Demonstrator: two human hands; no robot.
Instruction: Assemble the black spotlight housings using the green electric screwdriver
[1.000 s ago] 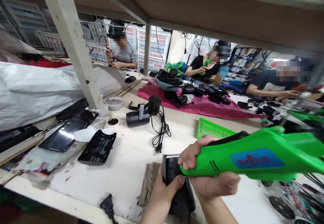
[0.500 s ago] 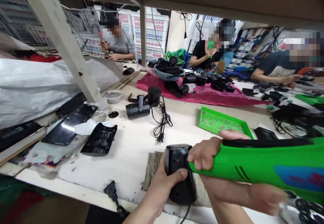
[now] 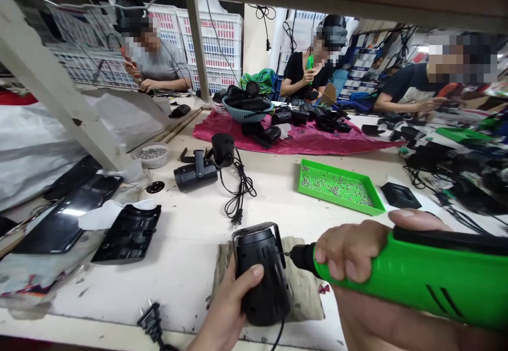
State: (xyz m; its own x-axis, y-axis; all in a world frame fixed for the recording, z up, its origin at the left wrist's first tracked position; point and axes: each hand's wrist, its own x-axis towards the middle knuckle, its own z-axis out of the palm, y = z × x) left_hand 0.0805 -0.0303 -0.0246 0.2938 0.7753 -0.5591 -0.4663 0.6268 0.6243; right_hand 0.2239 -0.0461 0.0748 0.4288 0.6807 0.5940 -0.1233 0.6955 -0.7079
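Gripping a black lamp housing [image 3: 262, 282] firmly in the left hand [image 3: 224, 308], thumb pressed across its side, and closing the right hand [image 3: 351, 253] fully around a green power screwdriver [image 3: 432, 277], its bit [image 3: 288, 253] just beside the housing. Housing sitting over a rag [image 3: 305, 293] on the bench [image 3: 119, 282]. Risking a slipping bit from poor alignment, gouging the housing or jabbing the left fingers; risking a snag on the trailing cord [image 3: 278, 336], twisting the housing.

Nothing is readable; the green drill [image 3: 420, 282] and black casing [image 3: 260, 274] show no legible marks; print on the crates [image 3: 210, 41] and wall cards [image 3: 357, 99] is too small.
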